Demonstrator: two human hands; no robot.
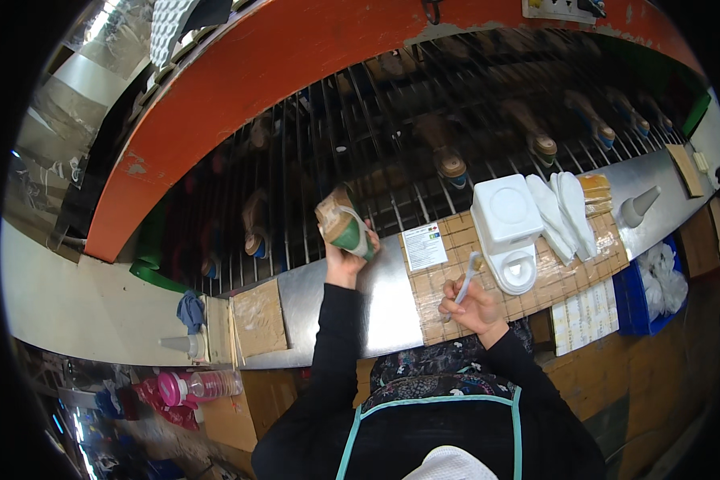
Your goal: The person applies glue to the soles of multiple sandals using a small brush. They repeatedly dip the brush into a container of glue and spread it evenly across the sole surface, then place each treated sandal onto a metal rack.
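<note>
My left hand (347, 258) is closed around a shoe last (342, 214) with brown and green material on it, held up at the front edge of the rack of metal bars. In my right hand (474, 306) is a slim brush (466, 280) with a whitish handle, its bristle end pointing up and away from me. Just beyond that hand stands a white plastic dispenser (506, 212) with a small round cup (518, 270) at its near end. The brush and the last are apart.
Shoe lasts (450, 164) sit in rows on the metal bars (392, 176) under an orange frame (216, 104). White elongated pieces (570, 212) and a grey cone (640, 206) lie right of the dispenser. Cardboard (432, 300) covers the ledge; a blue bin (656, 288) hangs right.
</note>
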